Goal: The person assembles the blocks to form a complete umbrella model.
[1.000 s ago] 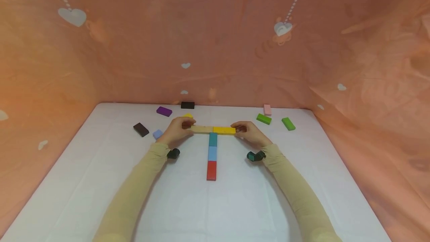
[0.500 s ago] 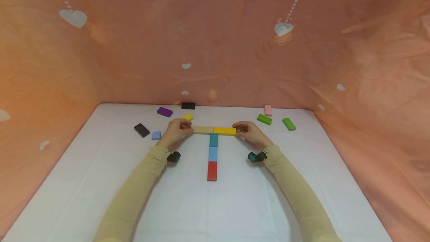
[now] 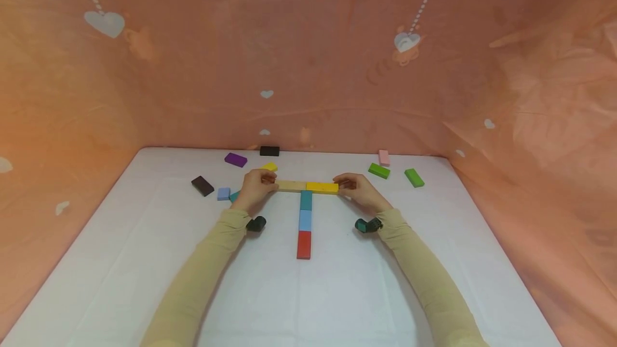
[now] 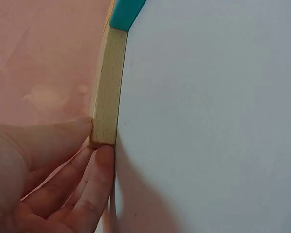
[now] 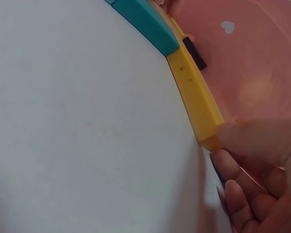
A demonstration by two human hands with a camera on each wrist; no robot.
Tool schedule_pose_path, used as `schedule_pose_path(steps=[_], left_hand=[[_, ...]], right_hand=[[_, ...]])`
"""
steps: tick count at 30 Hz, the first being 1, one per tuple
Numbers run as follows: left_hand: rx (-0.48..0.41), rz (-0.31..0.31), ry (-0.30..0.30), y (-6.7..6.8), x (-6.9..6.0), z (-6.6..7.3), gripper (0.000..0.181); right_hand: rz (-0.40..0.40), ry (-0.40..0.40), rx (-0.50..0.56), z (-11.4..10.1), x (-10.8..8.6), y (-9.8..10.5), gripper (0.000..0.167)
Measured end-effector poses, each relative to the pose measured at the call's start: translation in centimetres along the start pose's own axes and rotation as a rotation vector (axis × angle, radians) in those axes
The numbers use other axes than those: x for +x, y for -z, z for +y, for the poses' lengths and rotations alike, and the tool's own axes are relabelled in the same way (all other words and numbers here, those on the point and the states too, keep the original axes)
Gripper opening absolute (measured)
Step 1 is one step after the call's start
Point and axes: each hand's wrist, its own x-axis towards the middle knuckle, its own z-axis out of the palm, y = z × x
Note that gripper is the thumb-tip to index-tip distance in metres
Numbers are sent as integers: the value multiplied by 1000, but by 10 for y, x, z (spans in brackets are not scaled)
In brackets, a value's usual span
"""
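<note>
In the head view, my left hand (image 3: pixel 254 188) holds the outer end of a plain wooden block (image 3: pixel 291 186). The left wrist view shows the thumb along one side and fingertips at the end face. My right hand (image 3: pixel 360 190) has its thumb and fingertips at the outer end of a yellow block (image 3: pixel 322 188). These two blocks lie end to end as a crossbar. Below their joint runs a column of a teal block (image 3: pixel 306 200), a light blue block (image 3: pixel 305 220) and a red block (image 3: pixel 303 244), forming a T.
Left of the T lie a dark brown block (image 3: pixel 202 186), purple block (image 3: pixel 235 159), black block (image 3: pixel 269 151), small blue block (image 3: pixel 224 194), another yellow block (image 3: pixel 270 167) and a partly hidden teal block (image 3: pixel 234 196). Right lie two green blocks (image 3: pixel 378 171) and a pink one (image 3: pixel 383 158).
My left wrist has shifted slightly right, uncovering the small blue block and part of the teal one beside it. The right hand and the T-shaped blocks look nearly still.
</note>
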Motion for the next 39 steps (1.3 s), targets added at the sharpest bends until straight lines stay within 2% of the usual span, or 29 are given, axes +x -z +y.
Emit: schedule_pose_path(steps=[10, 24, 30, 39], left_hand=[[-24, 11, 3, 0, 3, -2, 25], [-39, 23, 64, 1, 2, 1, 23], [-63, 24, 73, 2, 0, 1, 24], [-53, 23, 83, 2, -1, 0, 23]], right_hand=[[9, -9, -6, -2, 0, -1, 34], [-3, -4, 17, -2, 1, 0, 34], [4, -9, 29, -1, 1, -2, 34], [2, -7, 23, 0, 1, -2, 35]])
